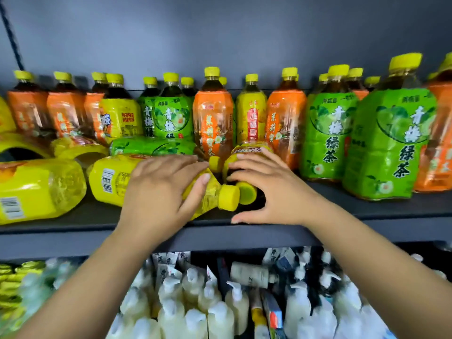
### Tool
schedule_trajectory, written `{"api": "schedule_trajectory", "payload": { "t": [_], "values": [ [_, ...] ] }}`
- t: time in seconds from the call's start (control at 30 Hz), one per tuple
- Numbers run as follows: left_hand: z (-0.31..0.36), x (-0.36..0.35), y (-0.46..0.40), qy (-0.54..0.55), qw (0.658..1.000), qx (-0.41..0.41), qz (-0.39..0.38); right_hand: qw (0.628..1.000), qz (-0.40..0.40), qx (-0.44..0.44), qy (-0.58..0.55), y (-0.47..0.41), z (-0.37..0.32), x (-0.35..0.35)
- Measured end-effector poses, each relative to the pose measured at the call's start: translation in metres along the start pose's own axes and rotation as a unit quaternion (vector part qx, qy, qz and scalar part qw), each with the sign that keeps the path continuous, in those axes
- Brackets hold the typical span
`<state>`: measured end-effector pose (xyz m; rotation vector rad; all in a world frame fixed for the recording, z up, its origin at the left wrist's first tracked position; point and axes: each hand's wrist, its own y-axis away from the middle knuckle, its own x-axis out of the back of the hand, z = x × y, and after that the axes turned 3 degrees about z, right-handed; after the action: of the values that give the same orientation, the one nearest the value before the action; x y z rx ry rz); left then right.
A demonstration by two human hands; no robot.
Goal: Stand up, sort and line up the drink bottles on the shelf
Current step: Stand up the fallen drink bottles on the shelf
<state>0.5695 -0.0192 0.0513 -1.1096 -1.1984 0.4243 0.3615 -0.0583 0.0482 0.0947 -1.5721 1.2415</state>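
**Both hands on fallen yellow bottles at the shelf front**

The left hand [160,189] lies palm-down over a yellow-labelled bottle [110,177] that rests on its side on the dark shelf [391,209], its yellow cap [228,198] pointing right, toward the shelf's front edge. The fingers are spread across the bottle's shoulder and the thumb presses near the neck; the grasp is loose, draped over the bottle rather than wrapped round it.

The right hand [266,182] is set over a second fallen bottle [244,152], whose cap [247,192] faces forward and touches the first bottle's cap. The fingers curve over its top while the thumb rests down on the shelf lip, so the hand is wide and only partly closed on the bottle.

Behind the left hand a green-labelled bottle [151,146] also lies flat. Further left, another large yellow bottle [39,187] lies on its side with its barcode showing, and more yellow ones lie behind it.

Along the back, upright bottles stand in a mixed row: orange-labelled bottles [212,118], a yellow one [252,116], and green tea bottles [391,143] grouped at the right, the nearest of them standing close to the front edge. All carry yellow caps.

Below the shelf, a lower level holds pale white bottles [195,314] packed close together, blurred.
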Motion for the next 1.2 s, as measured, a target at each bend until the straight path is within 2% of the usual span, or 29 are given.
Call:
{"api": "schedule_trajectory", "payload": {
  "t": [0.13, 0.27, 0.57, 0.7, 0.77, 0.9, 1.03, 1.2],
  "values": [
    [-0.004, -0.003, 0.002, 0.01, 0.999, -0.022, 0.03, 1.0, 0.019, -0.013, 0.002, 0.006, 0.001, 0.0],
    [-0.01, -0.002, 0.005, 0.025, 0.998, -0.032, 0.038, 0.998, 0.055, 0.012, 0.035, 0.013, 0.007, 0.006],
    [-0.012, 0.005, -0.004, 0.013, 0.998, -0.038, -0.038, 0.988, 0.143, 0.045, -0.027, 0.022, 0.013, 0.023],
    [-0.009, 0.008, -0.022, 0.136, 0.987, -0.07, -0.037, 0.978, 0.194, 0.053, -0.053, 0.011, 0.011, 0.039],
    [-0.003, 0.008, -0.037, 0.203, 0.976, -0.067, -0.05, 0.972, 0.218, 0.03, -0.086, 0.003, 0.01, 0.049],
    [0.015, 0.006, -0.07, 0.284, 0.939, -0.002, -0.192, 0.951, 0.244, -0.016, -0.188, -0.017, 0.008, 0.067],
    [0.028, -0.003, -0.094, 0.317, 0.926, -0.04, -0.202, 0.923, 0.243, -0.042, -0.297, -0.04, 0.011, 0.079],
    [0.025, -0.013, -0.127, 0.317, 0.924, 0.013, -0.216, 0.871, 0.24, -0.138, -0.405, -0.07, 0.028, 0.082]
  ]
}}
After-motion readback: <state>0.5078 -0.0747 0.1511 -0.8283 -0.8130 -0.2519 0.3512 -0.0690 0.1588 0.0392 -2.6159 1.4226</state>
